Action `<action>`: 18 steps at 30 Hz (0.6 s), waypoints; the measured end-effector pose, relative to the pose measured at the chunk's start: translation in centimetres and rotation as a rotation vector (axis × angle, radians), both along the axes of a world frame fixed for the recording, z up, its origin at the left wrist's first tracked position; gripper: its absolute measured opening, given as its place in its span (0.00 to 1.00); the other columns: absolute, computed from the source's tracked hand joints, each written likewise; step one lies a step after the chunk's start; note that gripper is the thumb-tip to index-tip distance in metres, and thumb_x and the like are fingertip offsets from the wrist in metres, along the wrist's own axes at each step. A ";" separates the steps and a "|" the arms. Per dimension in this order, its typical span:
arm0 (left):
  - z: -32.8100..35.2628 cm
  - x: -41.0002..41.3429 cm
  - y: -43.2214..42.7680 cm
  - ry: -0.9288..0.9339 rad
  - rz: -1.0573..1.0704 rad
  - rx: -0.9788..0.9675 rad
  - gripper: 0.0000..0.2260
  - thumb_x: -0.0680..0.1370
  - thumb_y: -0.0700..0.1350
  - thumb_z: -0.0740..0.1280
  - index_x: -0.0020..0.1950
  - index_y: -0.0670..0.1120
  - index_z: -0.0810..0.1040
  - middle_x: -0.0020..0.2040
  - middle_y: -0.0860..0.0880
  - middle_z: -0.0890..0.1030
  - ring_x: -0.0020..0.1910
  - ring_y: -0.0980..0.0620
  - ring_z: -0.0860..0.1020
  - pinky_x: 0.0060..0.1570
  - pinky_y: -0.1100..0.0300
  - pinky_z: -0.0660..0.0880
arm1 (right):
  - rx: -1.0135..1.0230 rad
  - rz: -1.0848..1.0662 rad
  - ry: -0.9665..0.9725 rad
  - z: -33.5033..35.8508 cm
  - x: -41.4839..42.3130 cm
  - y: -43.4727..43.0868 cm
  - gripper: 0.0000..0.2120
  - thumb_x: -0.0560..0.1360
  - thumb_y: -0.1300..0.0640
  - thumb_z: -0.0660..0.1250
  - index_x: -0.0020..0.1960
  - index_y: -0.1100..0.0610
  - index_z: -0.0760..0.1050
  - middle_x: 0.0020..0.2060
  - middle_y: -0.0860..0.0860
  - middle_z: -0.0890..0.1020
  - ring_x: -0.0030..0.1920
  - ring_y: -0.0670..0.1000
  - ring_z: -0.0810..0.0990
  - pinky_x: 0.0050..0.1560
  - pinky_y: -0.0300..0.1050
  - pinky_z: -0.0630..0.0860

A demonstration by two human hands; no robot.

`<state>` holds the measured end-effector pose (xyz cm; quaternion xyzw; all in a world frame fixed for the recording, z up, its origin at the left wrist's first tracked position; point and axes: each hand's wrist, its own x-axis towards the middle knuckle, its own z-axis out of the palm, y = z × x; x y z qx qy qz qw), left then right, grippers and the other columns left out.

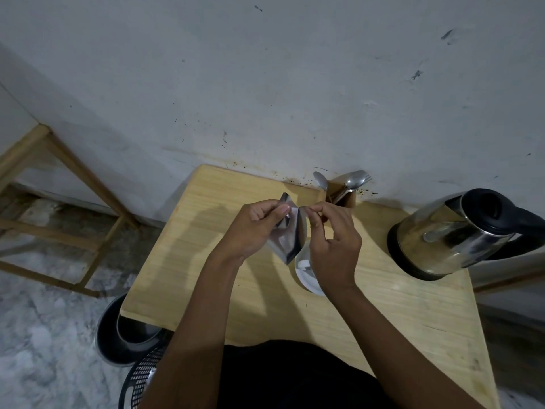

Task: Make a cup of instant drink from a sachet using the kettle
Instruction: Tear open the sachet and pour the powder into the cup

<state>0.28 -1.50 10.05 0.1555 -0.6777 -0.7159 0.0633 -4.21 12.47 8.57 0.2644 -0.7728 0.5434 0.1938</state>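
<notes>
A silvery foil sachet [287, 233] is held over the wooden table [188, 261]. My left hand [253, 228] grips its left side, thumb on top. My right hand [333, 240] pinches the sachet's upper right corner between thumb and fingers. Below the sachet stands a white cup [305, 270], partly hidden by my right hand. A steel electric kettle [442, 231] with a black lid and base stands at the table's right edge, its handle pointing right.
A wooden holder [342, 196] with spoons and a fork stands against the stained wall at the table's back. On the floor to the left are a dark pot [124, 335], a black mesh basket [138, 379] and a wooden frame [59, 184].
</notes>
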 end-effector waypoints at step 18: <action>-2.6 1.8 -3.2 -0.066 0.237 0.044 0.10 0.80 0.47 0.62 0.47 0.48 0.83 0.43 0.48 0.81 0.44 0.54 0.77 0.47 0.59 0.73 | -0.346 -0.139 -0.403 1.9 -0.3 1.9 0.02 0.79 0.62 0.66 0.49 0.59 0.78 0.42 0.54 0.81 0.45 0.47 0.80 0.49 0.35 0.77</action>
